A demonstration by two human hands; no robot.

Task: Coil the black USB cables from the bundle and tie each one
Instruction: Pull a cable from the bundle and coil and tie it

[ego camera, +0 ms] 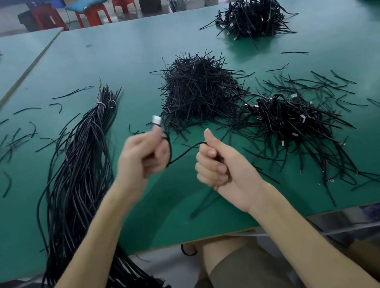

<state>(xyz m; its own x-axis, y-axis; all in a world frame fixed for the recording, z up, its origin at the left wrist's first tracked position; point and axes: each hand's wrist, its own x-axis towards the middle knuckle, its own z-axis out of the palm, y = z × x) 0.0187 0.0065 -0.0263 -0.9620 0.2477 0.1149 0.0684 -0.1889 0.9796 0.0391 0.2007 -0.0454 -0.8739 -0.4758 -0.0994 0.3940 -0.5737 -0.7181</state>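
One USB cable (185, 151) held between both my fists, over the table (118, 55).
Left hand (143, 155) grips the plug (156, 120) end, right hand (217, 164) is clenched round the cable, thumb up; bundle (79, 167) lies just left.

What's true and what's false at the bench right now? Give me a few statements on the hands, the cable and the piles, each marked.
1. The left hand and the right hand both grip one black USB cable. True.
2. The cable's silver plug sticks out of the right hand. False: it sticks out above the left hand.
3. The bundle of uncoiled cables lies left of the hands and hangs over the near edge of the green table. True.
4. The heap of black ties sits in a tray. False: it lies loose on the table.
5. The pile of coiled cables lies right of the right hand. True.
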